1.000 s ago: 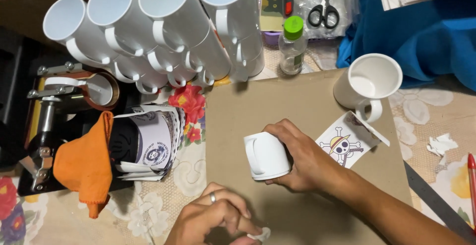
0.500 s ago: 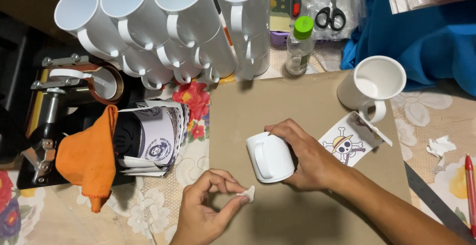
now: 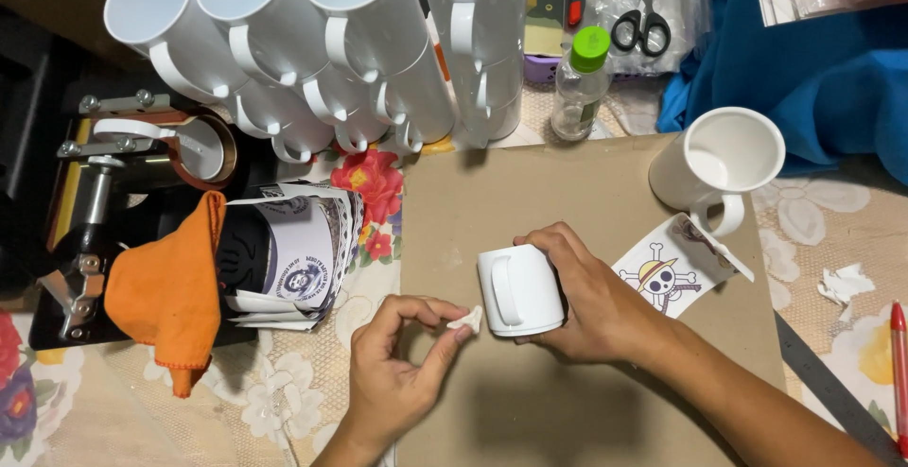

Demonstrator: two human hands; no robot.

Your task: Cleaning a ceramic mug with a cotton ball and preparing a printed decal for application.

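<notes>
My right hand [image 3: 591, 297] grips a white mug [image 3: 518, 289] lying on its side on a brown cardboard sheet [image 3: 530, 183], handle turned up. My left hand [image 3: 397, 363] pinches a small white crumpled scrap [image 3: 466, 319] between thumb and forefinger, right at the mug's lower left edge. A cut-out print of a skull with a straw hat [image 3: 662, 273] lies just right of my right hand. Another white mug [image 3: 721, 160] stands upright behind it.
Stacks of white mugs [image 3: 312, 42] lean across the back. A mug heat press [image 3: 123, 212] with an orange cloth [image 3: 170, 287] and printed sheets [image 3: 298, 259] sits left. Scissors [image 3: 643, 23], a green-capped bottle [image 3: 579, 84], blue fabric [image 3: 813, 60], a red pen [image 3: 899, 363] and a metal ruler [image 3: 832, 387] lie right.
My left hand has lifted from the table's near edge towards the mug, carrying the white scrap up to its rim. My right hand has kept hold of the mug.
</notes>
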